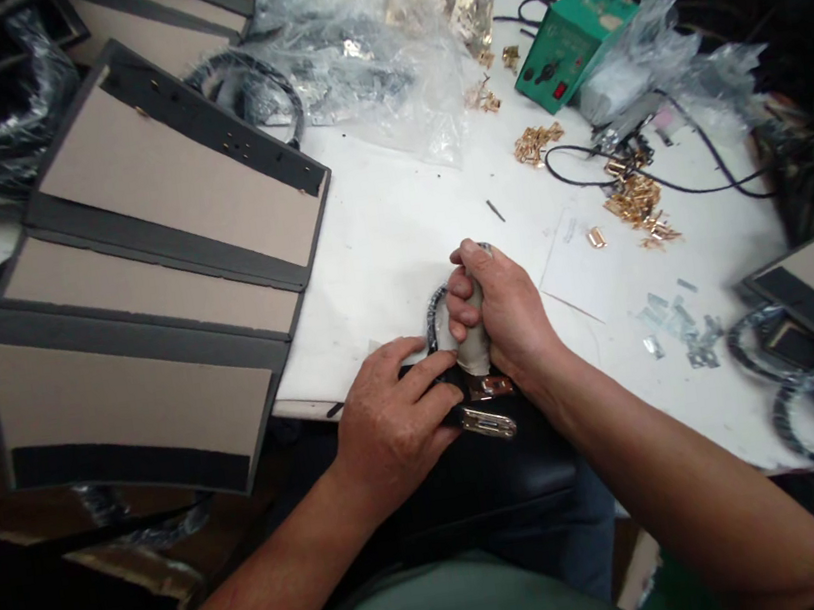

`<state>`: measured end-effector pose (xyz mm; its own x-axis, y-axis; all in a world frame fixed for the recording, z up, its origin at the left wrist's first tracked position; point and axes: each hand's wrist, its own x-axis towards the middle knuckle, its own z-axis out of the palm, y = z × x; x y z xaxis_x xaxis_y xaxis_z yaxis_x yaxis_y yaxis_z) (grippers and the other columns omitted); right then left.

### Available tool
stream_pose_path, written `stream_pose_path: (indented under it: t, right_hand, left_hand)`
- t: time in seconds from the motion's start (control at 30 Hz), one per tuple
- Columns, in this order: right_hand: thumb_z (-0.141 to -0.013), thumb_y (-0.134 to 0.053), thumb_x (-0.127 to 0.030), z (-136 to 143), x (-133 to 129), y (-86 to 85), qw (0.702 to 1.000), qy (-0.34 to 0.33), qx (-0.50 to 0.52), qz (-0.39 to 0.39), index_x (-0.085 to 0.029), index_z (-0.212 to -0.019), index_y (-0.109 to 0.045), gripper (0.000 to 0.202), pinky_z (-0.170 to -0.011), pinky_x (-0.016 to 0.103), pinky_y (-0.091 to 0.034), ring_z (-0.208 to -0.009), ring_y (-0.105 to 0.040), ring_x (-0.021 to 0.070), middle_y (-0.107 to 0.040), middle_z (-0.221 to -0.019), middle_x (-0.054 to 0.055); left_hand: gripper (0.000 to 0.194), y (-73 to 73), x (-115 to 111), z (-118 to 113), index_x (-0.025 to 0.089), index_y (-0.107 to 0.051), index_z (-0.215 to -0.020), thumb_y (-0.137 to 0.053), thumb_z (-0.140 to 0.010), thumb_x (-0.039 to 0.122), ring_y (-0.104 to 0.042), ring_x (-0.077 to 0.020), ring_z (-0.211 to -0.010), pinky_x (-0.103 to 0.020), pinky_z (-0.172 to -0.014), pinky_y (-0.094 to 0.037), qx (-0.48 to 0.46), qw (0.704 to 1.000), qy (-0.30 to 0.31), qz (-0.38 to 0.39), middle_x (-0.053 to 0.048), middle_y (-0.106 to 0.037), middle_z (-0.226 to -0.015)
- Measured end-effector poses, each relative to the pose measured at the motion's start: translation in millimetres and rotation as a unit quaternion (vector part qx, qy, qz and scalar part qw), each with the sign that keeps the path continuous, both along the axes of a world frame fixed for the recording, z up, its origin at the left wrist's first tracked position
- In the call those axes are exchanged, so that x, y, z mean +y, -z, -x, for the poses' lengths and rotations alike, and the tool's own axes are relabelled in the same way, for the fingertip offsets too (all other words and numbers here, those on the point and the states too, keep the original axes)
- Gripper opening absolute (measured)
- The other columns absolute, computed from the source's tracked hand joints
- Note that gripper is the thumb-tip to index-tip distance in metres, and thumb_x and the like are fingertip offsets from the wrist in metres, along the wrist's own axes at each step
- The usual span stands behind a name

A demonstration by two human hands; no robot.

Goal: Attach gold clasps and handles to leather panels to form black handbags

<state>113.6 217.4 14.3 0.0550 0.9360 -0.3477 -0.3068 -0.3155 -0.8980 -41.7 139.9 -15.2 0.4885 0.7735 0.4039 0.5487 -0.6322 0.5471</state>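
Note:
My right hand (505, 306) is closed around the thick beige handle of a tool (472, 351), held upright, its working end hidden. Its lower end is at a shiny metal fitting (492, 387) on a black bag piece (520, 461) in my lap. My left hand (399, 412) holds this piece from the left, fingers lying over its edge. Just below the tool, a silver-looking oblong metal clasp (488, 422) shows beside my left fingertips. A plastic-wrapped handle loop (433, 316) rises behind the fingers.
At left lies a large unfolded bag body (162, 238) with beige panels. A green control box (571, 45) stands at the back right. Gold metal parts (635, 202) are heaped near a black cable (572, 183). Clear small pieces (682, 322) lie at right; plastic bags (372, 57) behind.

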Motion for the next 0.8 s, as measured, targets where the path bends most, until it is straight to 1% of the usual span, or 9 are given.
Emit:
stream_pose_path:
  t: [0.1, 0.2, 0.27, 0.33, 0.47, 0.53, 0.6, 0.7, 0.8]
  right_hand:
    - [-0.087, -0.066, -0.054, -11, 4, -15.3, 0.999, 0.029, 0.011, -0.026, -0.025, -0.093, -0.052, 0.033, -0.037, 0.02, -0.041, -0.042, -0.038, 0.006, -0.044, -0.066, -0.008]
    - [-0.087, -0.067, -0.053, -31, -7, -52.5, 0.995, 0.058, -0.03, -0.072, -0.026, -0.092, -0.055, 0.03, -0.038, 0.022, -0.042, -0.04, -0.039, 0.0069, -0.046, -0.064, -0.008]
    - [-0.085, -0.071, -0.049, -46, -28, -76.0, 0.99, 0.045, -0.098, -0.09, -0.026, -0.091, -0.059, 0.027, -0.041, 0.024, -0.042, -0.042, -0.043, 0.0084, -0.052, -0.065, -0.006]
    - [-0.08, -0.078, -0.04, -58, -54, -84.8, 0.973, -0.017, -0.203, -0.107, -0.026, -0.092, -0.065, 0.022, -0.048, 0.027, -0.047, -0.05, -0.052, 0.0122, -0.061, -0.071, -0.003]
    - [-0.078, -0.077, -0.023, -71, -96, -54.0, 0.882, -0.187, -0.396, -0.177, -0.03, -0.107, -0.071, 0.031, -0.084, 0.039, -0.052, -0.093, -0.067, 0.0237, -0.072, -0.103, 0.003]
    - [-0.083, -0.069, -0.024, -76, -103, -34.2, 0.857, -0.193, -0.443, -0.181, -0.03, -0.109, -0.07, 0.027, -0.088, 0.04, -0.05, -0.098, -0.066, 0.0246, -0.072, -0.106, 0.003]
    - [-0.088, -0.064, -0.029, -82, -103, -24.1, 0.86, -0.143, -0.464, -0.158, -0.027, -0.104, -0.07, 0.017, -0.084, 0.038, -0.049, -0.091, -0.066, 0.0237, -0.072, -0.099, 0.003]
    - [-0.086, -0.063, -0.035, -94, -99, -25.1, 0.885, -0.065, -0.445, -0.119, -0.023, -0.097, -0.07, 0.017, -0.079, 0.036, -0.048, -0.082, -0.065, 0.0224, -0.072, -0.09, 0.002]
    - [-0.082, -0.065, -0.037, -106, -95, -29.2, 0.911, -0.065, -0.397, -0.089, -0.021, -0.098, -0.071, 0.024, -0.069, 0.033, -0.047, -0.07, -0.061, 0.0199, -0.07, -0.077, 0.0]
  left_hand:
    - [0.006, 0.1, -1, -1, 0.023, -0.072, -0.09, -0.073, -0.084, 0.023, -0.059, -0.0313, -0.118, -0.051, -0.1, -0.051, -0.002, 1.0, -0.001, 0.002, -0.003, -0.073, -0.122]
    - [0.007, -2.2, -1, -2, 0.023, -0.072, -0.09, -0.074, -0.083, 0.023, -0.059, -0.03, -0.118, -0.05, -0.099, -0.051, -0.007, 1.0, -0.007, 0.005, -0.003, -0.074, -0.121]
    - [0.01, -4.3, -2, -2, 0.022, -0.072, -0.092, -0.073, -0.082, 0.02, -0.059, -0.0287, -0.118, -0.05, -0.101, -0.051, -0.013, 1.0, -0.005, 0.007, -0.003, -0.074, -0.121]
    - [0.014, -5.8, -2, -1, 0.022, -0.072, -0.094, -0.072, -0.081, 0.016, -0.059, -0.0278, -0.118, -0.05, -0.103, -0.05, -0.016, 1.0, -0.001, 0.008, -0.003, -0.074, -0.121]
    - [0.022, -4.7, -3, 0, 0.023, -0.073, -0.097, -0.072, -0.079, 0.01, -0.059, -0.0269, -0.116, -0.05, -0.101, -0.051, -0.017, 1.0, 0.002, -0.005, -0.004, -0.074, -0.121]
    - [0.026, -3.5, -3, 0, 0.023, -0.074, -0.099, -0.073, -0.079, 0.009, -0.059, -0.0264, -0.115, -0.049, -0.1, -0.052, -0.018, 1.0, 0.008, -0.009, -0.003, -0.074, -0.121]
    - [0.026, -3.0, -3, 1, 0.023, -0.074, -0.1, -0.073, -0.079, 0.008, -0.059, -0.026, -0.115, -0.049, -0.099, -0.053, -0.015, 1.0, 0.02, -0.019, -0.004, -0.073, -0.122]
    - [0.023, -3.7, -6, 1, 0.023, -0.075, -0.099, -0.072, -0.081, 0.01, -0.059, -0.0265, -0.118, -0.05, -0.097, -0.055, 0.002, 0.998, 0.031, -0.055, -0.006, -0.072, -0.124]
    - [0.019, -4.8, -9, 1, 0.024, -0.075, -0.101, -0.071, -0.085, 0.014, -0.059, -0.0277, -0.12, -0.051, -0.097, -0.056, 0.029, 0.995, 0.029, -0.093, -0.008, -0.071, -0.126]
